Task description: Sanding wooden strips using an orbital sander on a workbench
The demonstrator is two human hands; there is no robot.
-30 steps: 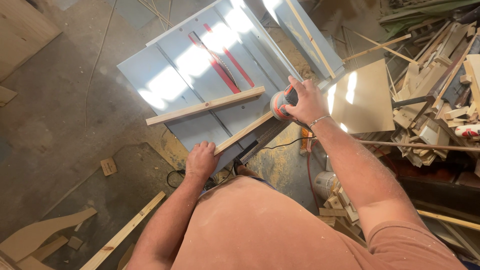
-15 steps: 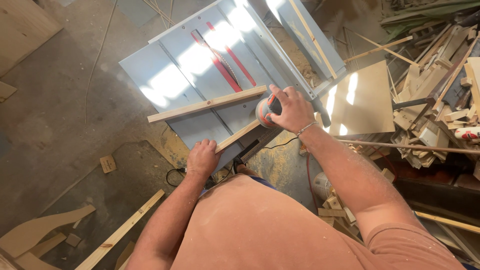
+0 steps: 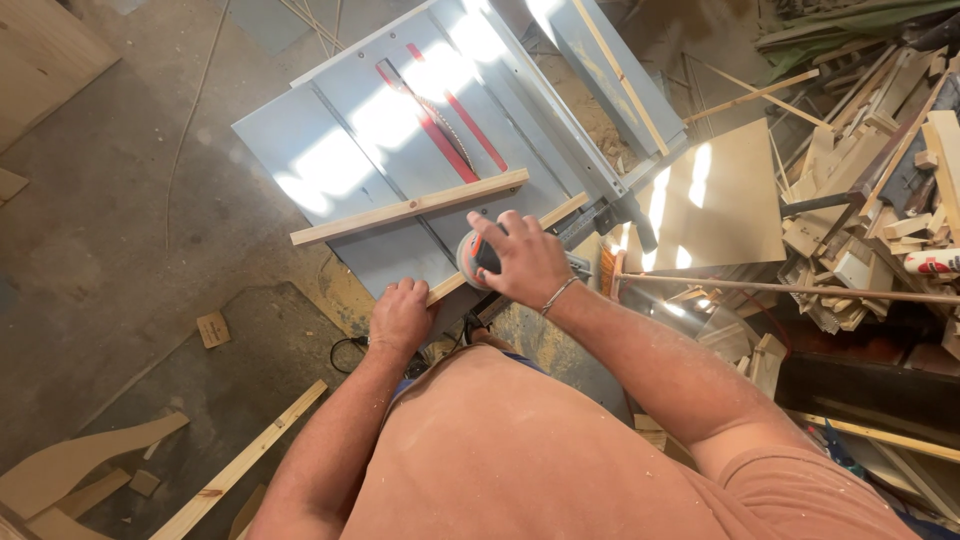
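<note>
My right hand [image 3: 522, 258] grips a round orange and grey sander [image 3: 476, 258] and presses it on a thin wooden strip [image 3: 563, 211] that lies on the grey table saw top [image 3: 330, 140]. My left hand [image 3: 400, 315] pins the near end of that strip at the table's front edge. A second wooden strip [image 3: 410, 207] lies across the table just beyond the sander. The saw blade [image 3: 440, 125] sits in its red slot further back. The sander's black cord [image 3: 350, 350] hangs below the table.
A heap of wood offcuts [image 3: 865, 190] fills the right side, beside a leaning board panel [image 3: 720, 190]. A long batten [image 3: 245, 462] and curved cut-outs [image 3: 85, 465] lie on the concrete floor at the lower left. Sawdust is piled under the saw.
My right hand has slid the sander along the strip toward me, from its far end to near my left hand. The left hand has stayed put.
</note>
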